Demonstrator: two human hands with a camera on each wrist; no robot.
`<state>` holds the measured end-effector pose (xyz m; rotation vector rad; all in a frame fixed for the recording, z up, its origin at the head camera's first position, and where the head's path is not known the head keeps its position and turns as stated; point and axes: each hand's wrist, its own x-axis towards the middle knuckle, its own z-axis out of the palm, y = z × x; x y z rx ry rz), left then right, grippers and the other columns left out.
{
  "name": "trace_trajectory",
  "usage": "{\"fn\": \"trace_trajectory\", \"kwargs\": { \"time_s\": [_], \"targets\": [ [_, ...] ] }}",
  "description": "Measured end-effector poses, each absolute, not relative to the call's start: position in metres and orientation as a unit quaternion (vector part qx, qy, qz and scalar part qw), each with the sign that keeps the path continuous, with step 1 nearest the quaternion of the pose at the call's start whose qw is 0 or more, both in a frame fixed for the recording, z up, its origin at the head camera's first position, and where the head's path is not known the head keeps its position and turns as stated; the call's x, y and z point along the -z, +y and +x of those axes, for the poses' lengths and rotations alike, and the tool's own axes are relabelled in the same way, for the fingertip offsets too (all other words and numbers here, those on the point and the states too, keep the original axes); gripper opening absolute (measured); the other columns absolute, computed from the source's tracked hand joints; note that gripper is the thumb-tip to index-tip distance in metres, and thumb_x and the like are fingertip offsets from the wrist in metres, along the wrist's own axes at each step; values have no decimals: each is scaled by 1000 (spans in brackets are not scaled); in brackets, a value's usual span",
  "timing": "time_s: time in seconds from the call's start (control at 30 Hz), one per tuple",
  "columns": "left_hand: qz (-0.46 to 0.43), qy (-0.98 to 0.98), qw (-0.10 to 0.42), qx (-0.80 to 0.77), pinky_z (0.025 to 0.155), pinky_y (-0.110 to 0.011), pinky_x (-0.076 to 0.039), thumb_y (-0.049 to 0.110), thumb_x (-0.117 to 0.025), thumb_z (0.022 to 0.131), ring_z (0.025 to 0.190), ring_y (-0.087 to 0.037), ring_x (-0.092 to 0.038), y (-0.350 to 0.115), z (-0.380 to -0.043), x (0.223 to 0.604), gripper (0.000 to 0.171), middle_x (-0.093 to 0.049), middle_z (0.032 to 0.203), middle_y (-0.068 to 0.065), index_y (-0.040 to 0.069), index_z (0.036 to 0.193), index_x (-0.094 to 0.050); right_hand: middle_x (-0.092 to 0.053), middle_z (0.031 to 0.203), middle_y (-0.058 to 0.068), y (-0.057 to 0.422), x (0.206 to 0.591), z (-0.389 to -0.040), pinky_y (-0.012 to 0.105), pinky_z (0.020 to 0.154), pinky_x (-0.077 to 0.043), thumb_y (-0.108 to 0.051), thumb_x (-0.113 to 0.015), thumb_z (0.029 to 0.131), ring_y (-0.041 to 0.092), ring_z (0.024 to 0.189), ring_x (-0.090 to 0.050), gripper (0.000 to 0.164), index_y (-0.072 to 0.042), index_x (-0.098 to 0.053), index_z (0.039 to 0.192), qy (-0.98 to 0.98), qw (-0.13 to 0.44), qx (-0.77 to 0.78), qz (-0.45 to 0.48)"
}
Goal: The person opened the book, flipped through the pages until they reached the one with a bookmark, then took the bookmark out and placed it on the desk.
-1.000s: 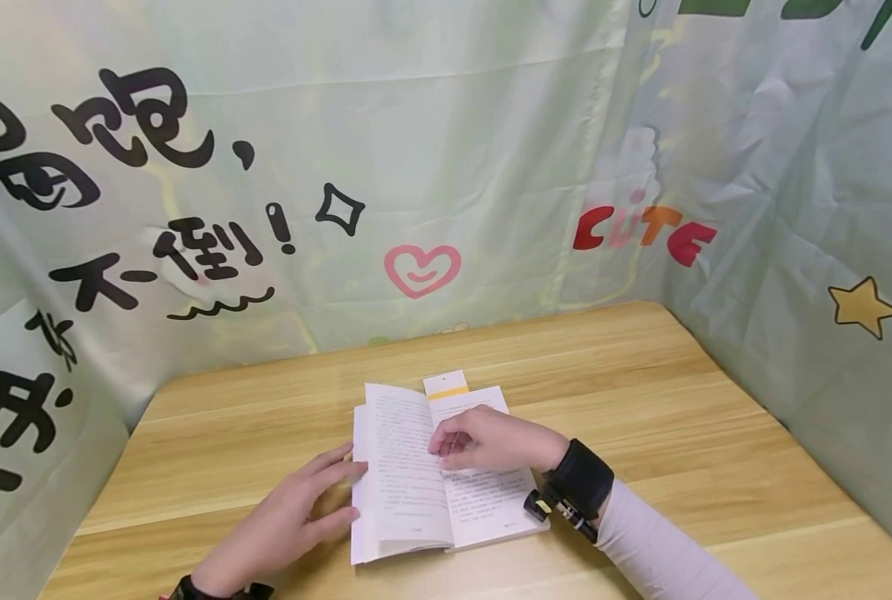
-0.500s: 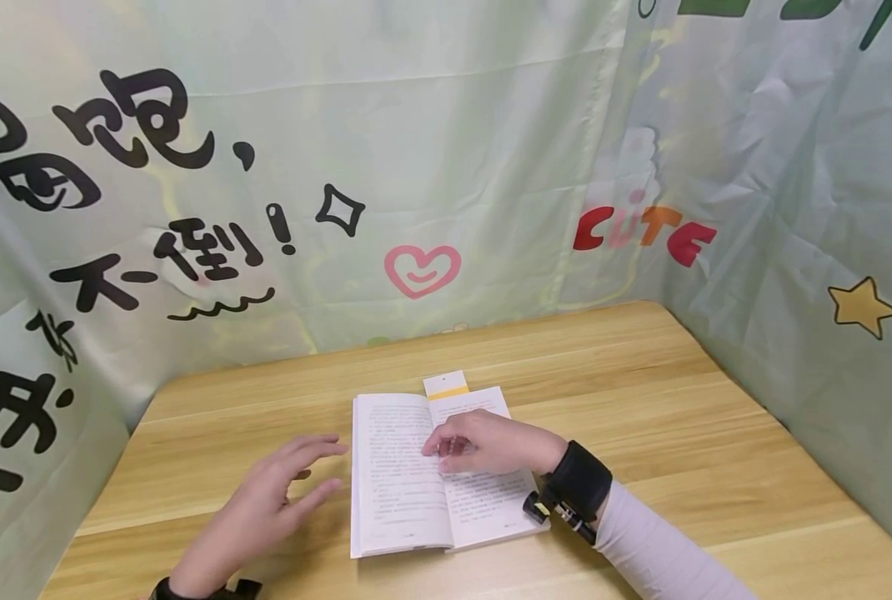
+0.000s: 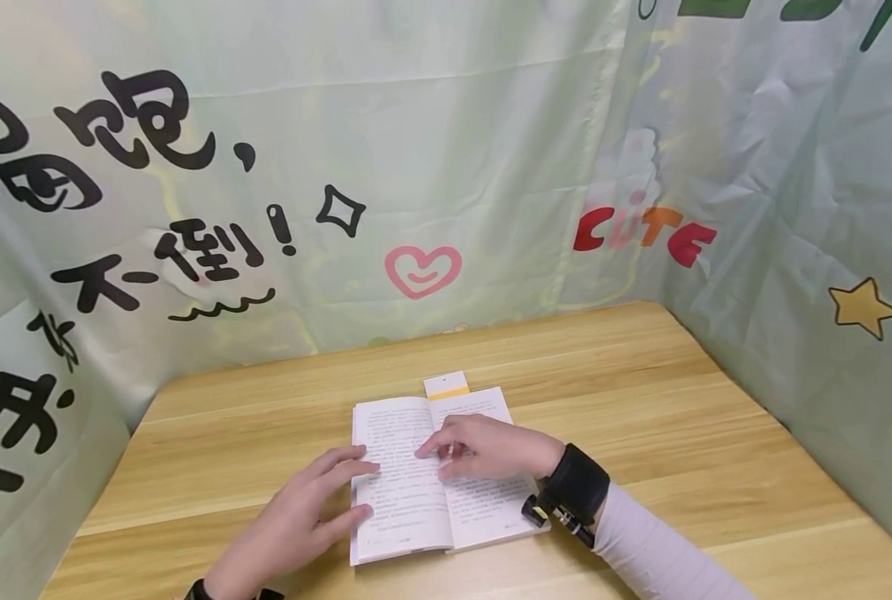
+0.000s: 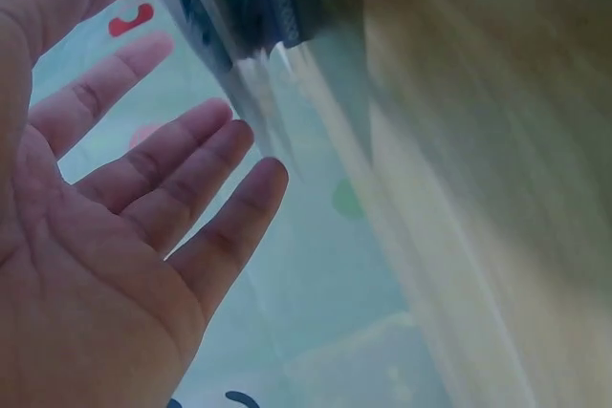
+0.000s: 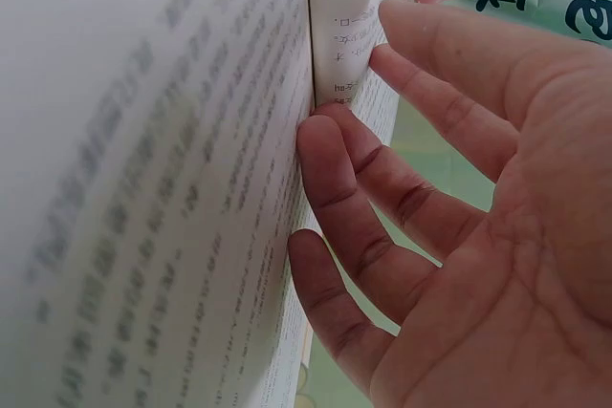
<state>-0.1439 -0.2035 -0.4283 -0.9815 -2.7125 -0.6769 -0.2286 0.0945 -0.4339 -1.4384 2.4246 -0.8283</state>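
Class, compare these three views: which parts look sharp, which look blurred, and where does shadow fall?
Head view: printed backdrop crisp, open book too fine to read; left wrist view: wooden tabletop streaked, blurred and partly shadowed, left hand clearer; right wrist view: nearest page out of focus, right hand fairly sharp.

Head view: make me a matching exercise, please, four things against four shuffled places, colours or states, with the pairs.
1. book
2. card
3. left hand
4. right hand

A. at the outer edge of the left page
B. white with a yellow stripe
C. over the right page, fingers by the fold
D. lying open on the table

Pairs: 1-D, 2-B, 3-A, 4-C
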Motion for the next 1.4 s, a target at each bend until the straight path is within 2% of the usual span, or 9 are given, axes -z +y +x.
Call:
{"fn": "trace_trajectory", "kwargs": {
  "time_s": [0.17,0.43,0.8,1.1,1.4],
  "targets": [
    [-329,-916,83,213,93,-43,-45,39,-70,86,122,-19,-48,-201,-142,434,42,-49,138,-4,23,124,-63,-60,99,-3,93,434,-227,23,79,-49,-25,-65,93,6,90,-57,36,-17,-64,128,821,104,283,-484],
    [-339,-918,76,193,95,-43,-43,42,-69,86,125,-23,-45,-201,-141,442,45,-49,138,-8,21,126,-64,-59,99,-3,90,434,-226,20,77,-47,-23,-67,92,6,88,-57,36,-19,-65,127,827,97,275,-481],
    [-329,-927,7,180,94,-45,-44,42,-67,88,124,-27,-47,-199,-140,447,51,-46,141,-11,21,134,-58,-59,98,-2,87,430,-222,15,71,-44,-22,-69,90,8,84,-57,36,-19,-67,126,836,84,259,-477],
    [-329,-928,-7,173,95,-46,-43,41,-71,85,125,-28,-45,-196,-139,448,57,-45,142,-11,20,136,-55,-61,99,-2,90,428,-223,23,76,-48,-25,-69,90,8,88,-58,41,-14,-59,128,844,107,279,-446],
    [-327,-930,-3,167,95,-45,-43,38,-72,84,125,-29,-45,-195,-138,450,57,-44,142,-13,18,135,-56,-61,101,5,101,424,-231,29,81,-49,-19,-69,90,17,90,-59,26,-6,-60,110,848,94,313,-417]
  ]
}}
